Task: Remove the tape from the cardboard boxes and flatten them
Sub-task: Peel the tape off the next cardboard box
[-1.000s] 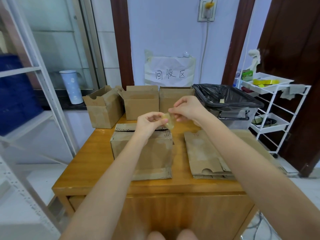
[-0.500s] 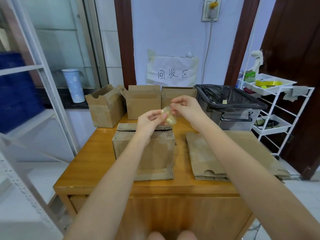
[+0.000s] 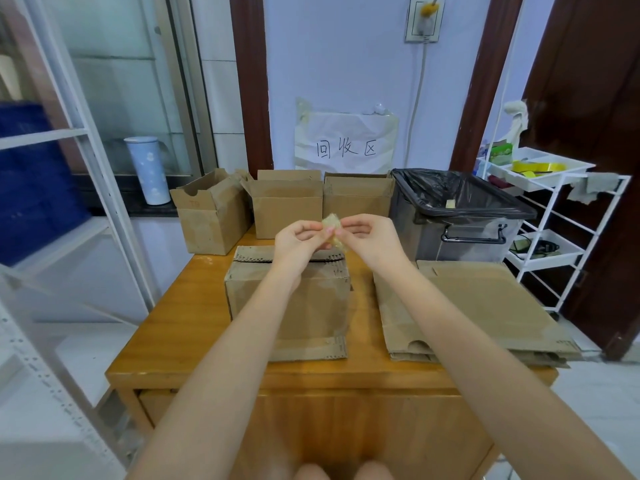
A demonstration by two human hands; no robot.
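Two hands are raised together above the worktop (image 3: pixel 166 327), and between them they pinch a crumpled wad of clear tape (image 3: pixel 333 230). The left hand (image 3: pixel 300 239) holds the wad by curled fingertips from one side; the right hand (image 3: pixel 367 233) pinches it from the other. The tape is off the cardboard and clear of every box.

Directly beneath the hands stands one box (image 3: pixel 287 299), upright and not flattened, its far flap and near flap folded outward. Whether any tape remains on it cannot be determined, since the forearms cover much of its top.

To the right of the hands lies a stack of flattened boxes (image 3: pixel 485 313); this part of the work appears done. Beyond the hands, three open boxes stand in a row: the left-most box (image 3: pixel 207 220), the middle box (image 3: pixel 287 209) and the right-most box (image 3: pixel 358 199). All three remain to be flattened, and their tape condition is not legible at this distance.

Beyond and to the right of the hands sits a bin (image 3: pixel 460 216) lined with a black bag, holding at least one small scrap; it is the likely destination for the wad.

Judgement: the task is partly complete, with four boxes outstanding. The count of sheets in the flattened stack cannot be read.
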